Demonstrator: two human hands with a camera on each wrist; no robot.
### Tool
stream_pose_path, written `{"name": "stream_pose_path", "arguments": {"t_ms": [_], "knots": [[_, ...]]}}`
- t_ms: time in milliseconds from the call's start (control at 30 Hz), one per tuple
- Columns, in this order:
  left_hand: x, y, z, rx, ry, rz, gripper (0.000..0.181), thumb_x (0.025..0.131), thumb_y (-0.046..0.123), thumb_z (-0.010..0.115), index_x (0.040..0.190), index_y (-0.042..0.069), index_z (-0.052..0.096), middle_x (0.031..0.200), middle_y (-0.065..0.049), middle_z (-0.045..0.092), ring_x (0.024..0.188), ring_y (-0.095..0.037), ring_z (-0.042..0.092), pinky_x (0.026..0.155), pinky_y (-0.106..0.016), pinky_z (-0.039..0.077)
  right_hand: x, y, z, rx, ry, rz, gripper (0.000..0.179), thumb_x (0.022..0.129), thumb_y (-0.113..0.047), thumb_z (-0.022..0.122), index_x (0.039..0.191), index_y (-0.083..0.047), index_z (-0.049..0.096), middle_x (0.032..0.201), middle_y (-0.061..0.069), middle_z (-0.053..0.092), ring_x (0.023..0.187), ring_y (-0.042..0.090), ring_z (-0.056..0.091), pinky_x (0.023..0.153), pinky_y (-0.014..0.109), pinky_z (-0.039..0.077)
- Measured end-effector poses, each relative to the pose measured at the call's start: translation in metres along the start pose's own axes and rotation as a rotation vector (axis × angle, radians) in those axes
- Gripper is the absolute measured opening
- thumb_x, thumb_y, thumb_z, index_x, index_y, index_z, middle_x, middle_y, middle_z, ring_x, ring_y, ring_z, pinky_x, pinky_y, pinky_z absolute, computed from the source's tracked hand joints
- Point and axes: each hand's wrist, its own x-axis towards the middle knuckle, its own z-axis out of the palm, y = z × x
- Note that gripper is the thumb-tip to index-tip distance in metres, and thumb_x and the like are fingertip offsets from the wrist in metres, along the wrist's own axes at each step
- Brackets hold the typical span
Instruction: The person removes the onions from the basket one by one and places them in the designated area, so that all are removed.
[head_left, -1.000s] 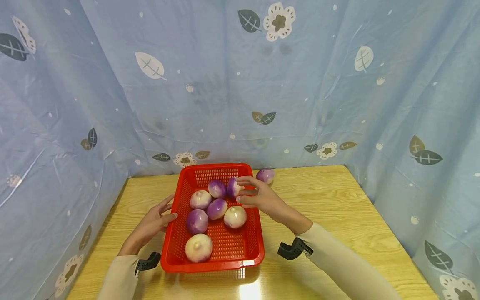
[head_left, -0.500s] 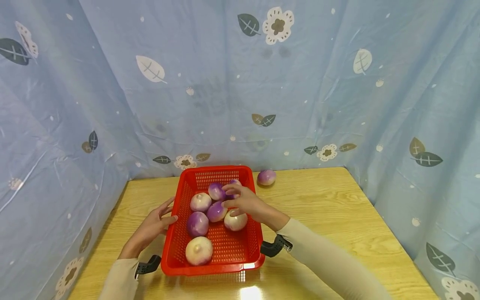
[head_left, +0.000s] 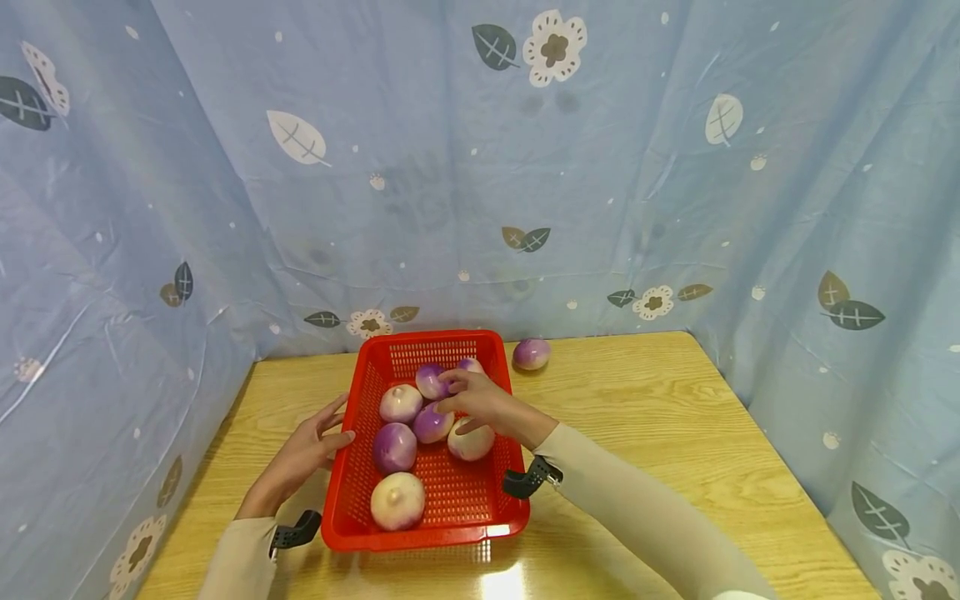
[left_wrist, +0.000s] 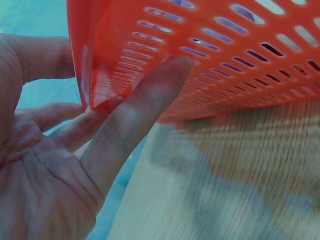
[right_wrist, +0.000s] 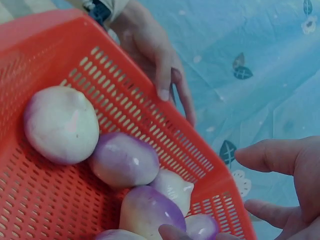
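Observation:
A red plastic basket (head_left: 427, 540) holds several purple-and-white turnips (head_left: 397, 502). My left hand (head_left: 306, 450) grips the basket's left rim; in the left wrist view its thumb hooks over the edge and a finger (left_wrist: 132, 117) lies along the slotted outer wall. Over the right half of the basket reaches my right hand (head_left: 487, 408), fingers spread. Its fingertips are right at a purple turnip (head_left: 432, 423) and a darker purple one (head_left: 429, 381) behind. A white turnip (head_left: 472, 446) sits below the thumb. The palm partly hides another turnip (head_left: 471, 365) at the back.
One more turnip (head_left: 532, 354) lies outside the basket, beyond its back right corner. The wooden table (head_left: 637, 400) extends to the right. Blue patterned curtains (head_left: 420, 208) hang behind and along both sides.
My right hand has moved left and farther in over the turnips, from the basket's right rim. My left hand stays on the left rim, and the basket keeps its place.

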Motion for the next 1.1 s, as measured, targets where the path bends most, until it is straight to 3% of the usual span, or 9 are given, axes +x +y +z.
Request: {"name": "stream_pose_path", "arguments": {"t_ms": [367,567,767,1100], "knots": [[0.001,0.001,-0.002,-0.013,-0.023,0.008,0.077,0.096,0.017,0.060,0.159,0.022,0.016,0.155,-0.029,0.030,0.104,-0.039,0.069,0.074,-0.048,0.061,0.020,0.005,0.001,0.022,0.010,0.083,0.062,0.084,-0.010,0.071,0.142,-0.009,0.048,0.143,0.018,0.043,0.112,0.034,0.057,0.078,0.051,0.060],[0.001,0.001,-0.002,-0.009,-0.019,-0.001,0.078,0.096,0.016,0.061,0.159,0.022,0.016,0.155,-0.029,0.030,0.103,-0.038,0.069,0.074,-0.047,0.061,0.025,0.008,0.001,0.037,-0.014,0.112,0.065,0.084,-0.011,0.071,0.144,-0.007,0.045,0.134,0.015,0.048,0.112,0.036,0.056,0.081,0.053,0.058],[0.002,0.001,-0.001,-0.011,-0.016,0.000,0.078,0.095,0.015,0.061,0.159,0.022,0.017,0.154,-0.030,0.031,0.104,-0.038,0.069,0.073,-0.048,0.061,0.032,0.012,0.005,0.055,-0.045,0.129,0.065,0.087,-0.012,0.069,0.146,-0.006,0.041,0.137,0.015,0.046,0.106,0.034,0.059,0.082,0.052,0.059],[0.000,0.001,-0.003,-0.013,-0.023,-0.008,0.078,0.096,0.017,0.061,0.159,0.023,0.016,0.155,-0.029,0.030,0.104,-0.038,0.069,0.075,-0.048,0.061,0.041,0.011,0.007,-0.077,-0.130,0.130,0.068,0.085,-0.012,0.071,0.146,-0.002,0.041,0.133,0.015,0.051,0.099,0.038,0.066,0.078,0.049,0.060]]}}
